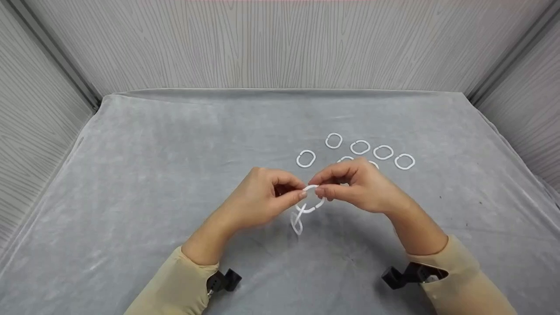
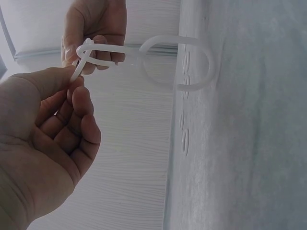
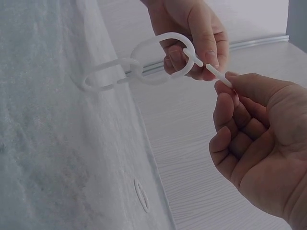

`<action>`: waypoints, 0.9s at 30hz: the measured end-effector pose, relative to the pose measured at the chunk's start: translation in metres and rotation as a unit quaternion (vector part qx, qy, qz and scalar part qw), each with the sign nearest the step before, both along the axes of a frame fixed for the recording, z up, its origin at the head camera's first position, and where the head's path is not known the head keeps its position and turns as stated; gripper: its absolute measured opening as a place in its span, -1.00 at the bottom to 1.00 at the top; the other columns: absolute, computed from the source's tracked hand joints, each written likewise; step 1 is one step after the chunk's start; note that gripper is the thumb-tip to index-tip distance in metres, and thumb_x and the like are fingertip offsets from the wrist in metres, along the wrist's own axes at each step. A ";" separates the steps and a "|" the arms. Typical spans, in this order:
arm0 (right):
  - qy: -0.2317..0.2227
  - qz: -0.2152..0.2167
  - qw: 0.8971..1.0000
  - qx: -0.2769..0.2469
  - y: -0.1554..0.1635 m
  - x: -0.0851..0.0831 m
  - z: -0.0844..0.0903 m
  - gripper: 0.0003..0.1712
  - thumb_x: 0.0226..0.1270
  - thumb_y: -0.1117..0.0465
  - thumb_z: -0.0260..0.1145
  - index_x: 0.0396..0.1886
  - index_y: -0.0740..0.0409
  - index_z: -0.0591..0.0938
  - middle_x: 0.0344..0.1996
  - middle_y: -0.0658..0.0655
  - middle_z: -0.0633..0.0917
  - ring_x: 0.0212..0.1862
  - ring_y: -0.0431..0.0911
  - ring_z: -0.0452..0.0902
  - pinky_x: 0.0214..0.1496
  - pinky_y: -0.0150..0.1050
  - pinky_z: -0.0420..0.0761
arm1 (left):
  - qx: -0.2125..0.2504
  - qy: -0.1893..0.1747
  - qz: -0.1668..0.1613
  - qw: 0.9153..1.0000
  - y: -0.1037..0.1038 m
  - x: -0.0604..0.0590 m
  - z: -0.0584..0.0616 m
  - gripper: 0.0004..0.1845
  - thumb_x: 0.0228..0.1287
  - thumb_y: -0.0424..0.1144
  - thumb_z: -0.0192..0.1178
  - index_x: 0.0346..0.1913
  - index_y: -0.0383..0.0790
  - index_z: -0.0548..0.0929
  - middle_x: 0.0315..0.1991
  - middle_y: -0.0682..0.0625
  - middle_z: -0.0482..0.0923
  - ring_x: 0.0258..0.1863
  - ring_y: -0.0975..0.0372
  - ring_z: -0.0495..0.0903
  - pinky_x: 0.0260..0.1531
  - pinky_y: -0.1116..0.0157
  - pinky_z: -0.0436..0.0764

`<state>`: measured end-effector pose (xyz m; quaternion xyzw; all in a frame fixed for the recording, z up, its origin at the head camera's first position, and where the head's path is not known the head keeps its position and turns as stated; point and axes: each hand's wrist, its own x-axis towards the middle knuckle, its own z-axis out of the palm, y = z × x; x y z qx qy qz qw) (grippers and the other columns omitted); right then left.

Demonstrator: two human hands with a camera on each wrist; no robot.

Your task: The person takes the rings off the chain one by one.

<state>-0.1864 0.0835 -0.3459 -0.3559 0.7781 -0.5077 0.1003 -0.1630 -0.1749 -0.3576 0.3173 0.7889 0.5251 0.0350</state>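
Observation:
Both hands meet above the middle of the grey cloth (image 1: pixel 131 175) on one white plastic ring (image 1: pixel 313 199). My left hand (image 1: pixel 299 193) pinches its left side between thumb and forefinger. My right hand (image 1: pixel 318 187) pinches its top from the right. In the right wrist view the ring (image 3: pixel 165 57) stands open, and the right hand (image 3: pixel 225 84) pinches its free end. A second ring (image 1: pixel 297 223) is linked to it and hangs below; it also shows as the linked ring (image 2: pixel 194 62). In the left wrist view the left hand (image 2: pixel 76 81) pinches the strand and the right hand (image 2: pixel 91 33) is behind it.
Several loose white rings lie on the cloth beyond the hands, from one loose ring (image 1: pixel 306 158) at the left to another (image 1: pixel 404 161) at the right; two are partly hidden by the right hand. Pale wood-grain walls (image 1: pixel 280 43) close in the back and both sides.

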 end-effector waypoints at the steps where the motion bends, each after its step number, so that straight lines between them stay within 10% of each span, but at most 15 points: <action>1: 0.001 0.000 1.000 -0.003 0.000 0.000 0.000 -0.83 0.39 0.39 0.47 -0.05 0.31 0.81 -0.36 0.03 0.78 -0.36 -0.18 0.63 -0.27 -0.34 0.66 | 0.000 0.000 0.003 1.000 0.000 0.000 0.000 -0.92 0.45 -0.30 0.38 -0.17 -0.18 0.86 -0.38 0.17 0.75 -0.43 0.34 0.63 -0.36 0.31 0.65; 17: 0.003 -0.139 0.986 -0.090 0.004 -0.005 0.003 -0.86 0.38 0.48 0.43 -0.10 0.39 0.80 -0.39 0.09 0.76 -0.38 -0.14 0.64 -0.25 -0.32 0.67 | 0.083 0.039 0.107 0.990 0.003 0.001 -0.001 -0.87 0.40 -0.25 0.44 -0.09 -0.21 0.83 -0.32 0.16 0.75 -0.39 0.26 0.62 -0.37 0.32 0.60; 27: -0.004 -0.200 0.970 -0.136 0.001 -0.001 0.010 -0.82 0.37 0.47 0.44 -0.07 0.32 0.82 -0.39 0.11 0.77 -0.36 -0.08 0.64 -0.21 -0.27 0.70 | 0.071 0.087 0.115 0.987 0.010 0.001 -0.010 -0.84 0.34 -0.22 0.51 -0.09 -0.18 0.83 -0.32 0.19 0.72 -0.32 0.33 0.66 -0.32 0.25 0.65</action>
